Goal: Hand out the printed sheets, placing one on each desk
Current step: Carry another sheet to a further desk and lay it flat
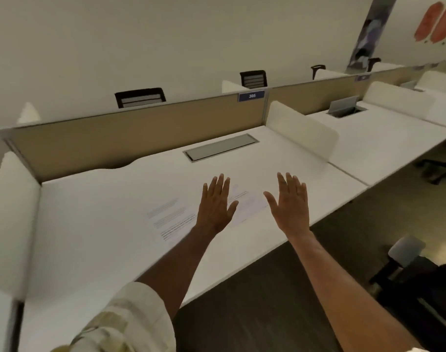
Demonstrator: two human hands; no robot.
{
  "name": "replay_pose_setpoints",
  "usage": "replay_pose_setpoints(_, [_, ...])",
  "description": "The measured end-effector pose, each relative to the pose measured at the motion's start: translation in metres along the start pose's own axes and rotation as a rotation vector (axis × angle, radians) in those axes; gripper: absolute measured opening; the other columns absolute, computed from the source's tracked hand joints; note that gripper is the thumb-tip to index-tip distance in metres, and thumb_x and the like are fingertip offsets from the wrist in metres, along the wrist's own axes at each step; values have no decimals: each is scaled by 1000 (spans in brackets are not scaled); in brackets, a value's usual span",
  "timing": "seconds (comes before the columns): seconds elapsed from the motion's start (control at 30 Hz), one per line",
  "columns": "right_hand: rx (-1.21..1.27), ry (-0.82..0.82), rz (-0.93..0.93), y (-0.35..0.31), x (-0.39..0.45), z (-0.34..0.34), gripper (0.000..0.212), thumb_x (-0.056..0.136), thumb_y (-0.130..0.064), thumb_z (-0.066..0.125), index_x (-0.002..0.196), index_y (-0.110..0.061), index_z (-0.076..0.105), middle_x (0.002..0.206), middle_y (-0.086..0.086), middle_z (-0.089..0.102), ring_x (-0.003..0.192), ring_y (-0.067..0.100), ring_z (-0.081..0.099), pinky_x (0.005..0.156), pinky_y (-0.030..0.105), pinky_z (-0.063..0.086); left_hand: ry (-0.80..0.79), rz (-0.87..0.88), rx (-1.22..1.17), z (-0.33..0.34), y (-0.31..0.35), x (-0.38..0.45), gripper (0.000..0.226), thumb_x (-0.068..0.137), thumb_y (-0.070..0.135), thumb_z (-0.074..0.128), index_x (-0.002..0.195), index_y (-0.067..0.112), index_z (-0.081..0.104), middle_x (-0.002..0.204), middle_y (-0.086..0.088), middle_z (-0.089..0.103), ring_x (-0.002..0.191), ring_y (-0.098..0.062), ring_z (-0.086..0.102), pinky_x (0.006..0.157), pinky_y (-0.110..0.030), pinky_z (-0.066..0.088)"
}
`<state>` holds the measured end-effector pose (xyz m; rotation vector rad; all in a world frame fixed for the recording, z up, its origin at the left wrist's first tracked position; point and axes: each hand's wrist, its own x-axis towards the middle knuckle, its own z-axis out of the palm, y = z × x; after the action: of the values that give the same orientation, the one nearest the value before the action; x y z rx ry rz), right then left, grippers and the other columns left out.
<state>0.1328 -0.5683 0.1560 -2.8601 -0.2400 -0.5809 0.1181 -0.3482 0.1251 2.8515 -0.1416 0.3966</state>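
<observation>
So far, one desk (95, 214) looks served. Working left to right:

Far left, a white side divider (11, 224) bounds this desk; its rear is closed by a tan partition panel (130, 138). No paper on the bare left part of the top.

Centre-left, a printed sheet (170, 219) lies flat on the desk, near the front edge. It seems to run on under the left hand toward the right; whether that is one wide sheet or two lying side by side I cannot tell, as the print is faint and the paper barely stands out from the white top.

Left hand (217, 207): fingers spread, palm down over the paper, holding nothing. Touching or just above, cannot tell.

Right hand (290, 207): also spread flat and empty, over bare desk just beside the paper's right end.

Behind the hands, a closed cable hatch (220, 147) set in the desk top.

Right, past a second white divider (303, 133), the neighbouring desk (374, 141) shows no sheet, only an open cable hatch (345, 109). Further desks beyond are too blurred to judge.

Judgement: this desk done, the next one to the right not yet. No remaining stack of sheets is in view, so where the supply sits is unknown.
</observation>
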Motion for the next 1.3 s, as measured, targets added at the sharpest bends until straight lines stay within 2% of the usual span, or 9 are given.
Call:
replay_pose_setpoints(0.43, [133, -167, -329, -79, 87, 120, 67, 103, -50, 43, 157, -12, 31, 161, 15, 36, 153, 32, 26, 126, 49, 14, -72, -407, 100, 30, -141, -17, 69, 104, 49, 28, 159, 14, 5, 168, -9, -1, 155, -27, -3, 125, -48, 0])
replay_pose_setpoints(0.53, [140, -257, -346, -98, 98, 141, 66, 102, -47, 46, 157, -13, 31, 158, 12, 41, 150, 31, 31, 124, 47, 19, -85, -497, 119, 29, -161, -26, 70, 104, 49, 29, 159, 14, 5, 168, -10, 0, 155, -27, -1, 125, -49, 1])
replay_pose_setpoints(0.67, [181, -433, -403, -122, 110, 166, 67, 98, -44, 55, 154, -14, 35, 146, 10, 54, 138, 29, 46, 114, 41, 33, -120, -622, 136, 34, -179, -39, 72, 103, 49, 31, 159, 12, 6, 168, -12, 0, 155, -29, 1, 125, -50, 3])
replay_pose_setpoints(0.8, [175, -577, -433, -139, 121, 187, 68, 97, -44, 56, 154, -15, 33, 144, 10, 54, 135, 31, 46, 109, 44, 40, -183, -734, 167, 45, -189, -51, 73, 102, 51, 32, 159, 11, 7, 168, -12, 3, 155, -30, 3, 125, -52, 4])
replay_pose_setpoints(0.93, [191, -719, -434, -151, 126, 207, 69, 96, -44, 57, 154, -16, 31, 145, 8, 51, 135, 30, 44, 104, 45, 44, -249, -868, 189, 54, -189, -56, 74, 101, 53, 32, 158, 10, 12, 167, -14, 8, 155, -31, 3, 124, -53, 6])
replay_pose_setpoints(1.07, [255, -830, -360, -164, 136, 222, 66, 94, -44, 61, 150, -16, 39, 144, 7, 55, 134, 29, 49, 105, 43, 44, -320, -989, 192, 62, -188, -50, 88, 96, 66, 33, 157, 5, 12, 166, -18, 5, 154, -33, 0, 124, -56, 4])
replay_pose_setpoints(1.3, [306, -862, -142, -175, 139, 239, 48, 91, -29, 62, 134, -10, 55, 128, 12, 67, 120, 33, 62, 92, 37, 49, -368, -1092, 113, 80, -186, -38, 95, 93, 65, 45, 155, 0, 14, 166, -18, 5, 154, -34, 1, 123, -56, 10])
